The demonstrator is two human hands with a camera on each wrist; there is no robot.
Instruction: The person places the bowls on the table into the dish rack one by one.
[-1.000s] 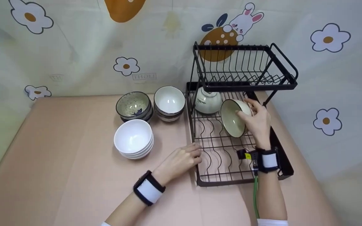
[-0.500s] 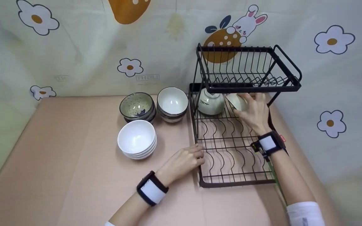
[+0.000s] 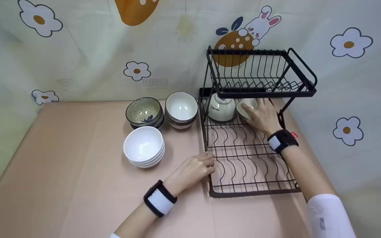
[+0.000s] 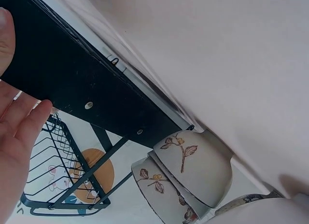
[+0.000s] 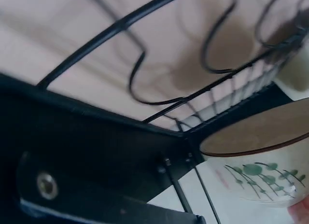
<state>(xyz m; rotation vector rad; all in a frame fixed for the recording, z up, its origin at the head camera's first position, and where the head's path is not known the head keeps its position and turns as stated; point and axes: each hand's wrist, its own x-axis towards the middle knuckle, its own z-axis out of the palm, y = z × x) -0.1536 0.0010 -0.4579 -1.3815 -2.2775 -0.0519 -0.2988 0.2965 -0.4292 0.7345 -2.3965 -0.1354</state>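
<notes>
My right hand [image 3: 264,115] is under the upper tier of a black two-tier dish rack [image 3: 253,191], thumb and fingers around a pale bowl [image 3: 243,113]. In the right wrist view this bowl [image 5: 260,173] shows green leaves and a brown rim, with a fingertip at its base. Next to it on the lower tier, an overturned pale bowl [image 3: 222,109] sits at the back left. My left hand [image 3: 192,170] grips the rack's left side near the front. In the left wrist view, thumb and fingers [image 4: 31,125] lie on either side of the rack's black side plate [image 4: 72,74].
Left of the rack stand a stack of white bowls [image 3: 143,145], a stack of dark-rimmed speckled bowls [image 3: 144,111] and a stack of white-lined bowls [image 3: 181,107]. The rack's upper tier [image 3: 263,94] overhangs the right hand. A patterned cloth [image 3: 94,49] hangs behind the table.
My right hand has carried the pale bowl back under the upper tier, turning it from mouth-leftward to mouth-down or nearly so, beside the overturned bowl. The left hand stays on the rack.
</notes>
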